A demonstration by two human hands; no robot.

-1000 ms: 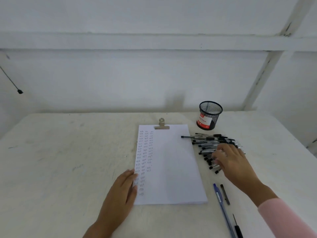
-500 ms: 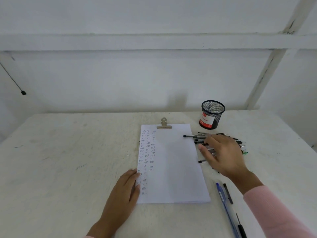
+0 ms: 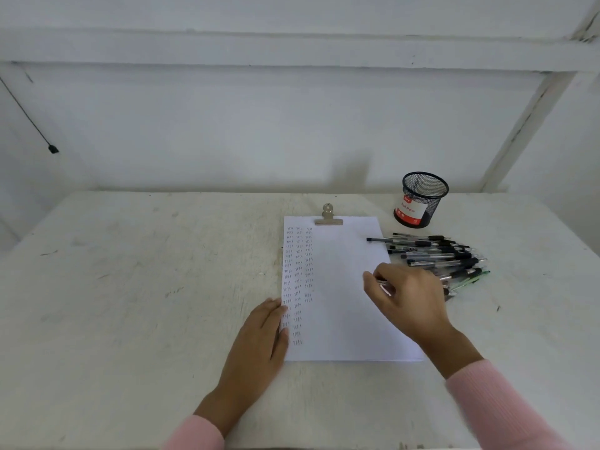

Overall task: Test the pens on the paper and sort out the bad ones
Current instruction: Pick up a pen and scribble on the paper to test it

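Note:
A white sheet of paper point(image 3: 344, 287) lies on the table under a metal clip point(image 3: 328, 216), with columns of small ink marks down its left side. My left hand point(image 3: 259, 339) rests flat on the paper's lower left edge. My right hand point(image 3: 409, 300) hovers over the paper's right edge and pinches a clear pen point(image 3: 383, 285) by its barrel. A pile of several black-capped pens point(image 3: 438, 254) lies just right of the paper, partly hidden behind my right hand.
A black mesh pen cup point(image 3: 422, 199) with a red-and-white label stands behind the pen pile. The worn white table point(image 3: 130, 287) meets a white wall at the back. A black cord point(image 3: 29, 118) hangs at the far left.
My right hand has lifted from the pen pile and moved left over the paper, now with a pen in its fingers. The view has shifted; the blue pen at the lower right is out of sight.

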